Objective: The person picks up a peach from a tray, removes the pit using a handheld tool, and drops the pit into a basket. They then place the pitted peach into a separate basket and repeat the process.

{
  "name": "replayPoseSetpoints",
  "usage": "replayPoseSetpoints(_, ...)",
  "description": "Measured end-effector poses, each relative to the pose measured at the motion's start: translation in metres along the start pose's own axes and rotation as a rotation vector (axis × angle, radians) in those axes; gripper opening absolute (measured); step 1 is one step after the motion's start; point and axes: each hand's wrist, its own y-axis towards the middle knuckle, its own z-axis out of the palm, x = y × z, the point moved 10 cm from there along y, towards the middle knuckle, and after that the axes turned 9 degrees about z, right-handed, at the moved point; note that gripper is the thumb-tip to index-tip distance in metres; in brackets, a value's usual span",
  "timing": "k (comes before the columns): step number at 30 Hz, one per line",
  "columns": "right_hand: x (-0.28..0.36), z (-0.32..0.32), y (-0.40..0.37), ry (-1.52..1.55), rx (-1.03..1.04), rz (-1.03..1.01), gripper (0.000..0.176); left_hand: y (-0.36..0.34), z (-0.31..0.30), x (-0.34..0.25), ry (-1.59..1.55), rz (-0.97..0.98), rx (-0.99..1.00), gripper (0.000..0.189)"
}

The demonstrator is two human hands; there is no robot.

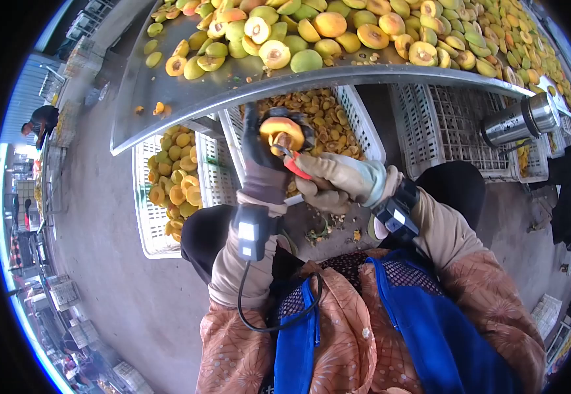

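Note:
My left hand (257,148), in a dark glove, is closed round a halved yellow-orange fruit (283,126), cut face towards me. In a pale glove, my right hand (335,180) grips a small tool with a red handle (296,165); its metal tip touches the brown middle of the fruit. Both hands are just below the edge of a metal table (285,85), over a white crate (362,125) of small fruit pieces. Many halved and whole-looking fruits (331,25) are heaped on the table.
At the left stands a white crate (142,217) of yellow fruits. Other white crates (423,125) are under the table at the right, near a steel flask (522,119). Another person (42,121) is at the far left. Scraps lie on the floor between my knees.

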Motion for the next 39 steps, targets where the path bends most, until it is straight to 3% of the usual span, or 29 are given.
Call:
replayPoseSetpoints(1, 0.000, -0.001, -0.001, -0.015, 0.011, -0.002, 0.052, -0.016, 0.021, -0.006, 0.008, -0.044, 0.099, 0.040)
replayPoseSetpoints(2, 0.000, -0.022, 0.001, -0.103, -0.161, -0.006, 0.054, -0.009, -0.001, -0.038, 0.304, 0.225, 0.046, 0.045)
replayPoseSetpoints(3, -0.001, -0.044, 0.002, -0.189, -0.330, -0.014, 0.057, -0.014, -0.004, -0.066, 0.476, 0.307, 0.020, 0.038)
replayPoseSetpoints(5, 0.008, -0.098, 0.005, -1.069, -0.894, 0.063, 0.056, -0.037, 0.011, -0.120, 0.924, 0.461, 0.104, 0.038)
replayPoseSetpoints(6, 0.008, -0.101, 0.001, -1.137, -0.974, -0.044, 0.052, -0.050, 0.021, -0.142, 1.212, 0.575, 0.163, 0.044)
replayPoseSetpoints(7, 0.014, -0.094, -0.006, -1.205, -1.057, -0.154, 0.048, -0.067, 0.050, -0.157, 1.903, 0.805, 0.166, 0.047)
replayPoseSetpoints(9, 0.017, -0.095, -0.009, -1.093, -1.025, -0.163, 0.044, -0.072, 0.028, -0.194, 1.757, 0.869, 0.214, 0.040)
replayPoseSetpoints(10, 0.025, -0.090, -0.016, -1.061, -1.036, -0.235, 0.044, -0.068, 0.006, -0.221, 1.504, 0.702, -0.061, 0.041)
replayPoseSetpoints(11, 0.030, -0.088, -0.022, -1.158, -1.084, -0.159, 0.046, -0.070, -0.021, -0.237, 1.237, 0.517, -0.304, 0.045)
replayPoseSetpoints(13, 0.038, -0.082, -0.031, -1.174, -1.120, -0.208, 0.046, -0.055, -0.081, -0.297, 2.181, 0.203, -0.485, 0.042)
replayPoseSetpoints(15, 0.047, -0.069, -0.040, -1.055, -1.093, -0.435, 0.044, -0.054, -0.046, -0.295, 2.655, 0.511, -0.454, 0.036)
replayPoseSetpoints(16, 0.047, -0.067, -0.037, -1.093, -1.083, -0.350, 0.042, -0.042, -0.052, -0.299, 2.410, 0.607, -0.322, 0.035)
replayPoseSetpoints(17, 0.051, -0.055, -0.039, -1.203, -1.091, -0.318, 0.030, -0.019, -0.064, -0.306, 2.145, 0.678, -0.165, 0.035)
replayPoseSetpoints(18, 0.056, -0.040, -0.040, -1.306, -1.021, -0.380, 0.023, 0.014, -0.092, -0.316, 1.836, 0.656, -0.020, 0.037)
replayPoseSetpoints(19, 0.037, -0.054, -0.024, -1.292, -1.051, -0.476, 0.020, 0.051, -0.089, -0.310, 1.975, 0.651, 0.056, 0.035)
replayPoseSetpoints(20, 0.043, -0.058, -0.037, -1.092, -0.938, -0.310, 0.019, 0.085, -0.094, -0.303, 2.221, 0.693, 0.187, 0.034)
replayPoseSetpoints(21, 0.049, -0.057, -0.045, -1.092, -0.930, -0.304, 0.019, 0.122, -0.104, -0.295, 2.382, 0.783, 0.342, 0.033)
replayPoseSetpoints(22, 0.049, -0.061, -0.044, -1.099, -0.947, -0.193, 0.020, 0.164, -0.124, -0.292, 2.484, 1.041, 0.546, 0.031)
replayPoseSetpoints(25, 0.042, -0.072, -0.034, -0.853, -1.059, -0.329, 0.021, 0.181, -0.017, -0.225, 2.605, 0.838, 0.192, 0.032)
replayPoseSetpoints(26, 0.044, -0.072, -0.036, -0.886, -1.050, -0.299, 0.022, 0.176, 0.011, -0.205, 2.586, 0.840, 0.171, 0.032)
replayPoseSetpoints(27, 0.048, -0.064, -0.039, -0.966, -1.028, -0.390, 0.038, 0.170, 0.036, -0.186, 2.548, 0.848, 0.176, 0.032)
replayPoseSetpoints(30, 0.050, -0.064, -0.044, -1.027, -1.057, -0.379, 0.030, 0.152, 0.084, -0.127, 2.347, 0.823, 0.303, 0.032)
replayPoseSetpoints(35, 0.050, -0.062, -0.046, -1.007, -1.077, -0.442, 0.029, 0.117, 0.116, -0.053, 1.835, 0.587, 0.470, 0.033)
replayPoseSetpoints(37, 0.050, -0.059, -0.051, -1.015, -1.074, -0.436, 0.028, 0.108, 0.115, -0.043, 1.667, 0.528, 0.448, 0.034)
replayPoseSetpoints(38, 0.045, -0.064, -0.061, -0.788, -1.082, -0.541, 0.020, 0.106, 0.111, -0.043, 1.586, 0.498, 0.428, 0.034)
replayPoseSetpoints(39, 0.054, -0.064, -0.067, -0.816, -1.167, -0.539, 0.019, 0.104, 0.098, -0.053, 1.494, 0.455, 0.379, 0.034)
